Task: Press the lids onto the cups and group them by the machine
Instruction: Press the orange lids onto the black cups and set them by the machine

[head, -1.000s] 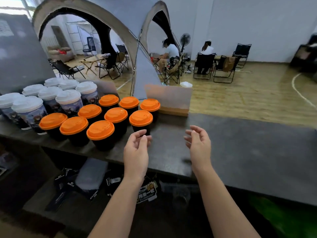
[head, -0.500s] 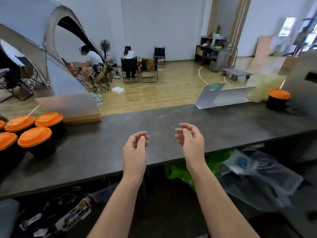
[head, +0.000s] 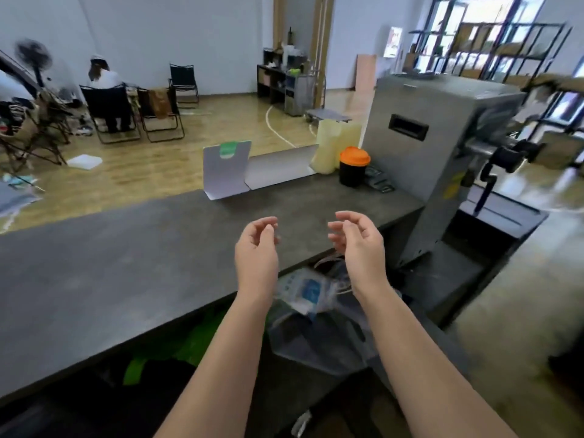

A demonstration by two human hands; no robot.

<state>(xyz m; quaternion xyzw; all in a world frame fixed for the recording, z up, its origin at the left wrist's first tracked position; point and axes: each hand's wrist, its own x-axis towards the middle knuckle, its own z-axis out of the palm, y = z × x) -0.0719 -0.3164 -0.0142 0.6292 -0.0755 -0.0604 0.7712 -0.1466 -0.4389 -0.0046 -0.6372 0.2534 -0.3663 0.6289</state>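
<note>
Head view: both hands (left [head: 256, 248], right [head: 358, 245]) are held empty, fingers loosely curled; the lidded cup [head: 354, 167] by the machine [head: 442, 147] probably gets fetched next.

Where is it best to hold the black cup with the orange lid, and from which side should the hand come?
Probably grip the cup round its black wall, below the lid, coming from its near left: it stands upright, the machine crowds its right, and pale stacks stand behind.

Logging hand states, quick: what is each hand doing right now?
Left hand: open, fingers loosely curled, holding nothing.
Right hand: open, fingers loosely curled, holding nothing.
</note>
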